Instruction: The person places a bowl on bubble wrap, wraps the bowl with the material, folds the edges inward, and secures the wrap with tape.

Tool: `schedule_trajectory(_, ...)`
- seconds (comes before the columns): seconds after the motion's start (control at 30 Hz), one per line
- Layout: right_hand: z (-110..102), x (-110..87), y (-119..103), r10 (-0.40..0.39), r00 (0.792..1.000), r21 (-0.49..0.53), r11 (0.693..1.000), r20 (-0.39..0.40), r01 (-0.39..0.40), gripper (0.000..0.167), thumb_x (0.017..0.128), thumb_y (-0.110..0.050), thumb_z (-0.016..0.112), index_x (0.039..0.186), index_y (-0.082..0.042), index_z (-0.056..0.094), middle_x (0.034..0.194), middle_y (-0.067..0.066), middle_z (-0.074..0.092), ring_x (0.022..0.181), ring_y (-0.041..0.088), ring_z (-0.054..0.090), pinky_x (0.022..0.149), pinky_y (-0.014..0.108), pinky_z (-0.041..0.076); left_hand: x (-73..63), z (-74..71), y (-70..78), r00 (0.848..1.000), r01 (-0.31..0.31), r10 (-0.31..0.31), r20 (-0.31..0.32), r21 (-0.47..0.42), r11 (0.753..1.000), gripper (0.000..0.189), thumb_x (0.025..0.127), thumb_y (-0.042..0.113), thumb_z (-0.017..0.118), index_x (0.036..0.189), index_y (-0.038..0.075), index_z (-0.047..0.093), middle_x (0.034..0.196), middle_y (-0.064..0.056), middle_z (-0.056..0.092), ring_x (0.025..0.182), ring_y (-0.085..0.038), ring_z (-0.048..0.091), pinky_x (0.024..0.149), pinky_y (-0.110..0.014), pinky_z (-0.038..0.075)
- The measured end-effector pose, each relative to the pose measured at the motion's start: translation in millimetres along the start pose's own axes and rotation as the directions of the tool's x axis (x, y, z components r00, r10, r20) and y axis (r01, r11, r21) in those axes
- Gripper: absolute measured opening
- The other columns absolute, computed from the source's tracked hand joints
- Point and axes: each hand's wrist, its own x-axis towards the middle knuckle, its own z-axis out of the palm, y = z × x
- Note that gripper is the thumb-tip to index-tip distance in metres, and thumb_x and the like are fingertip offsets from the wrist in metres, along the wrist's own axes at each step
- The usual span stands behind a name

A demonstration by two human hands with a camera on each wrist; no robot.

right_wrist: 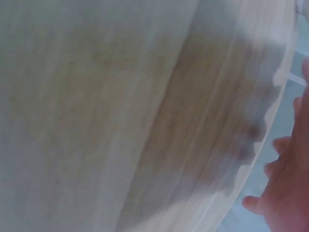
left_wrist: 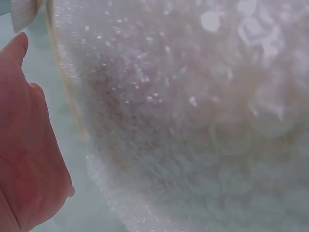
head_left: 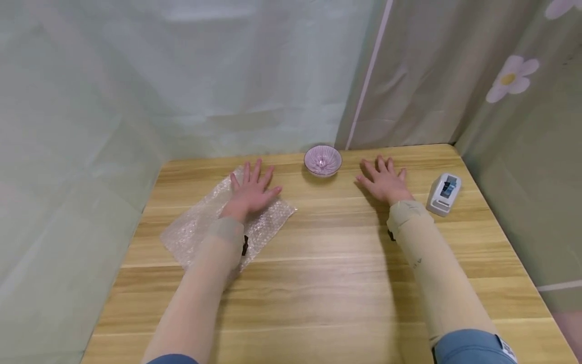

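My left hand [head_left: 252,193], fingers spread, is over a sheet of bubble wrap [head_left: 195,227] on the left of the table; whether it touches the sheet I cannot tell. The bubble wrap [left_wrist: 169,121] fills most of the left wrist view, the left hand [left_wrist: 29,145] at its edge. To the right of a small purple-striped bowl [head_left: 322,161], my right hand [head_left: 385,182] is spread with nothing in it. In the right wrist view the right hand [right_wrist: 287,179] shows at the edge, its shadow on the wood. A white and grey tape dispenser [head_left: 444,194] lies right of that hand.
The wood-grain table [head_left: 318,293] has its far edge against a pale curtain [head_left: 254,76]. A greyish curtain with flowers [head_left: 514,78] hangs along the right side. The bowl stands near the far edge.
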Motion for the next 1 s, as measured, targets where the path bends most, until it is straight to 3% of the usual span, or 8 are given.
schedule_trajectory(0.1, -2, 0.2, -1, -0.007, 1.0, 0.032, 0.999, 0.001, 0.007, 0.074, 0.112, -0.059, 0.038, 0.174, -0.023, 0.017, 0.175, 0.029, 0.002, 0.158, 0.058, -0.003, 0.116, 0.084, -0.001, -7.3, -5.9, 0.5, 0.999, -0.031, 0.03, -0.021, -0.029, 0.999, 0.081, 0.109, 0.068, 0.032, 0.173, 0.031, 0.002, 0.173, -0.001, -0.032, 0.155, -0.036, -0.033, 0.113, -0.075, -0.025)
schedule_trajectory(0.3, -7, -2.7, -4, -0.036, 0.999, 0.093, 0.995, -0.02, 0.037, 0.07, 0.114, -0.049, 0.04, 0.173, -0.017, 0.021, 0.174, 0.031, 0.01, 0.158, 0.058, 0.006, 0.116, 0.085, 0.009, -21.3, -16.2, -9.6, 0.999, -0.045, 0.043, -0.033, -0.059, 0.997, 0.084, 0.107, 0.071, 0.034, 0.173, 0.032, 0.001, 0.174, -0.002, -0.03, 0.156, -0.033, -0.033, 0.113, -0.077, -0.023)
schedule_trajectory(0.5, -14, -15.5, -2, -0.086, 0.994, 0.119, 0.988, -0.069, 0.094, 0.064, 0.115, -0.042, 0.044, 0.167, -0.007, 0.034, 0.171, 0.032, 0.022, 0.157, 0.055, 0.017, 0.122, 0.077, 0.014, -48.7, -20.3, -20.9, 0.997, -0.07, 0.068, -0.026, -0.087, 0.994, 0.083, 0.11, 0.061, 0.044, 0.174, 0.03, 0.0, 0.175, -0.004, -0.027, 0.158, -0.036, -0.028, 0.113, -0.08, -0.02)
schedule_trajectory(0.73, -13, -34.6, 1, -0.138, 0.983, 0.208, 0.965, -0.125, 0.162, 0.049, 0.114, -0.03, 0.052, 0.152, 0.001, 0.056, 0.156, 0.028, 0.051, 0.143, 0.05, 0.048, 0.122, 0.063, 0.033, -83.7, -13.4, -30.5, 0.994, -0.105, 0.102, -0.031, -0.093, 0.99, 0.089, 0.108, 0.05, 0.057, 0.174, 0.019, 0.005, 0.176, -0.019, -0.017, 0.159, -0.052, -0.014, 0.112, -0.087, -0.009)
schedule_trajectory(0.87, -9, -43.1, 1, -0.171, 0.972, 0.229, 0.951, -0.164, 0.206, 0.044, 0.113, -0.026, 0.055, 0.146, 0.002, 0.061, 0.153, 0.027, 0.056, 0.143, 0.048, 0.049, 0.122, 0.062, 0.033, -99.8, -5.7, -38.2, 0.996, -0.088, 0.086, -0.023, -0.118, 0.989, 0.088, 0.109, 0.049, 0.056, 0.174, 0.015, 0.007, 0.176, -0.025, -0.01, 0.158, -0.056, -0.007, 0.112, -0.088, -0.003)
schedule_trajectory(1.0, -5, -52.4, 0, -0.183, 0.967, 0.266, 0.937, -0.177, 0.226, 0.041, 0.113, -0.025, 0.056, 0.145, -0.001, 0.064, 0.152, 0.024, 0.057, 0.142, 0.046, 0.051, 0.12, 0.061, 0.037, -115.0, 0.6, -46.7, 0.999, -0.055, 0.053, -0.012, -0.178, 0.983, 0.089, 0.108, 0.048, 0.057, 0.173, 0.011, 0.008, 0.175, -0.029, -0.006, 0.157, -0.058, -0.007, 0.113, -0.087, -0.004)
